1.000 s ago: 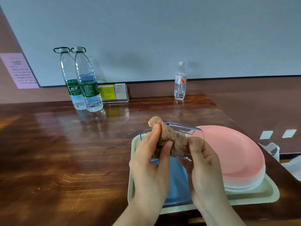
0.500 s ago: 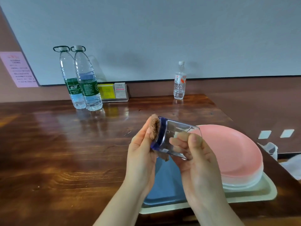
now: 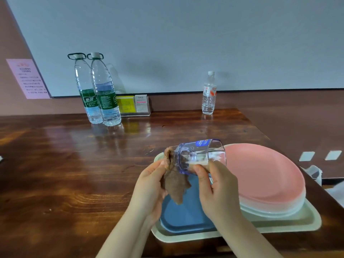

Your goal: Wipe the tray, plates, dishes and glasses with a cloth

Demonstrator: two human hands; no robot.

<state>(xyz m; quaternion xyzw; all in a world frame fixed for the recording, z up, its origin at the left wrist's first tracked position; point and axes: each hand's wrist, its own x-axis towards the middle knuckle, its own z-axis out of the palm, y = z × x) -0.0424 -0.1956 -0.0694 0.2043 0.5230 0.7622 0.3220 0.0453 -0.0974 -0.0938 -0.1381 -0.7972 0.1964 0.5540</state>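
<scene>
A clear glass [image 3: 202,155] with a bluish base lies on its side above the tray, held by my right hand [image 3: 218,189], whose fingers curl around its lower wall. My left hand [image 3: 149,187] grips a brown cloth [image 3: 175,185] and presses it against the glass's left end; the cloth's tail hangs down. Below them a cream tray [image 3: 290,223] carries a blue dish [image 3: 186,216] and a stack of plates with a pink plate [image 3: 260,174] on top.
Two large water bottles [image 3: 101,94] stand at the back left of the wooden table [image 3: 65,174], beside a card holder [image 3: 134,106]. A small bottle [image 3: 209,94] stands at the back. The table's right edge runs close to the tray.
The cloth has come out of the glass onto its left end, and now hangs lower. The glass has tipped onto its side and turned, with both hands still holding.
</scene>
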